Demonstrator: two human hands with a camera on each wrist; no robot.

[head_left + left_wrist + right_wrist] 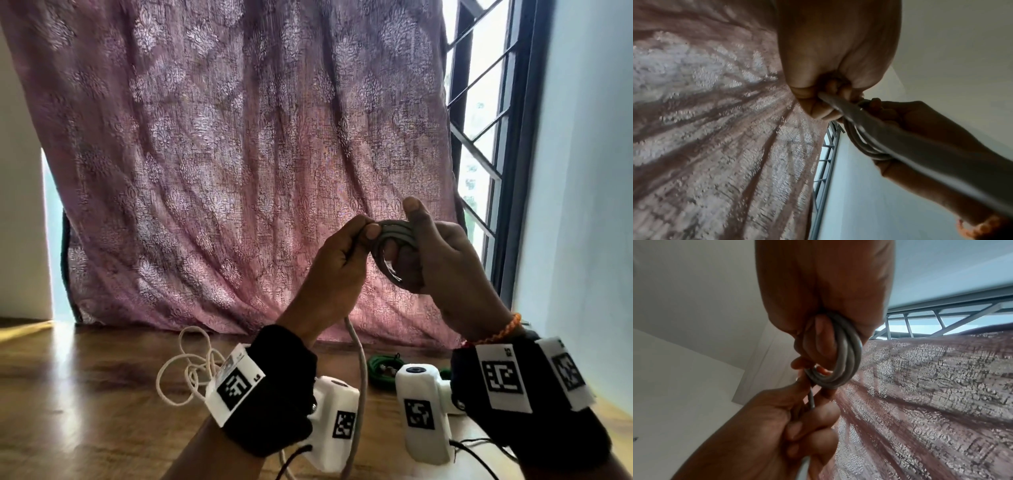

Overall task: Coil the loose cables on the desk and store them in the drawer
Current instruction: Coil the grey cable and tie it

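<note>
While you've got both hands raised in front of the pink curtain (222, 154), there's open air round them; the window frame (507, 171) and blue wall (589, 205) close in on your right, the curtain hangs just behind. Below, the wooden desk (85, 394) runs to the curtain's hem, its near edge cut off by your wrists. Your right hand (442, 257) is curled round the grey cable coil (394, 240), several loops over the fingers, thumb up. Your left hand (339, 260) is fisted on the loose run of the same cable, pinching it right beside the coil; the tail (359, 377) drops down betw. your wrists, its end out of frame. On the desk: a tangled thin white cord (185, 366) to the left, partly behind the left wrist cam, and a green cable (380, 370), mostly hidden behind the right wrist cam. Can't see any drawer.
</note>
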